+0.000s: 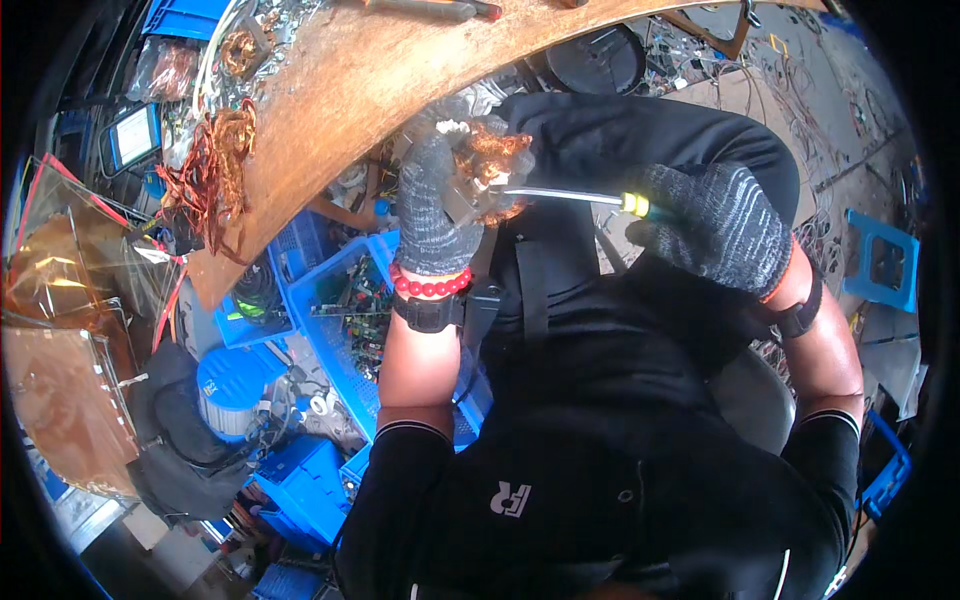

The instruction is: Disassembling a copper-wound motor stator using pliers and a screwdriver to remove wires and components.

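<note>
My left hand (432, 215), in a grey knitted glove, is closed round a metal core with copper windings (497, 148) and holds it up over my lap. Bright copper wire bulges from the part, and a white piece shows at its top. In my right hand (725, 225), gloved the same way, is a screwdriver (572, 194) with a yellow and dark handle. Its shaft points left, and the tip is at the windings; whether it is wedged between the wires I cannot tell.
A curved wooden table (350, 80) lies ahead, with loose copper wire (228, 165) on its left end and a tool (430, 8) at the far edge. Below it, a blue crate (345, 290) holds circuit boards. A blue stool (882, 260) stands at right among scattered cables.
</note>
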Demonstrator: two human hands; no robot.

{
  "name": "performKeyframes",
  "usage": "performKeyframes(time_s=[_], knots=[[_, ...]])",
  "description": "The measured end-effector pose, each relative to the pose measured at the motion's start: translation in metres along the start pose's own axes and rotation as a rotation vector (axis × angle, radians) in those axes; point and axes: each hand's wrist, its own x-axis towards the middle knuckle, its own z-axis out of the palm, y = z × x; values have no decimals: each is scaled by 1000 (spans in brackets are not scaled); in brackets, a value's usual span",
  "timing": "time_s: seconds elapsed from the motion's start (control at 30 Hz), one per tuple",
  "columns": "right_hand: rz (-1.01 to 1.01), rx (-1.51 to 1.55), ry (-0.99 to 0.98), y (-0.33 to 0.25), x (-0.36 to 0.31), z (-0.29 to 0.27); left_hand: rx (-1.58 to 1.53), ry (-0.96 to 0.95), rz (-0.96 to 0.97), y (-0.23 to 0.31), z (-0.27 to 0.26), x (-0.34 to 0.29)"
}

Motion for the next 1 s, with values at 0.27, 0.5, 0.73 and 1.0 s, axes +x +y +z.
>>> performKeyframes(time_s=[0.27,0.5,0.73,1.0], knots=[[6,167,-100,2,7,-2,723,53,106,3,5,2],[312,952,-217,-8,5,28,711,184,287,10,-1,11],[421,775,105,14,26,-29,643,469,588,55,-1,35],[296,-455,312,96,136,-80,296,418,477,86,-35,53]])
